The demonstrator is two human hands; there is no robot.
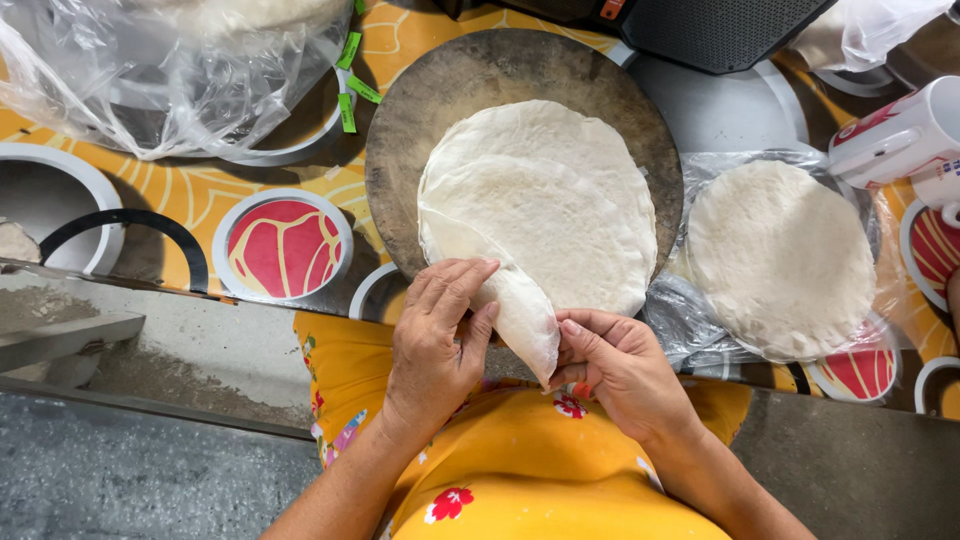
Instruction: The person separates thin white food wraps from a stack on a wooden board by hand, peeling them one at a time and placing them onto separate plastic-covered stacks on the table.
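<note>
A round wooden board [420, 110] carries a stack of thin white dough sheets [560, 190]. The top sheet [520, 310] is partly peeled up, its near edge folded down over the board's rim. My left hand [435, 335] pinches that loose edge from the left. My right hand [615, 365] grips the same edge's lower tip from the right. Both hands sit at the table's near side, above my yellow flowered clothing [520, 470].
A second stack of round dough sheets [780, 260] lies on clear plastic to the right. A large plastic bag [170, 70] fills the far left. A white cup [900, 140] stands at the right edge; a dark appliance [720, 30] sits behind the board. The tablecloth [285, 245] is orange with red circles.
</note>
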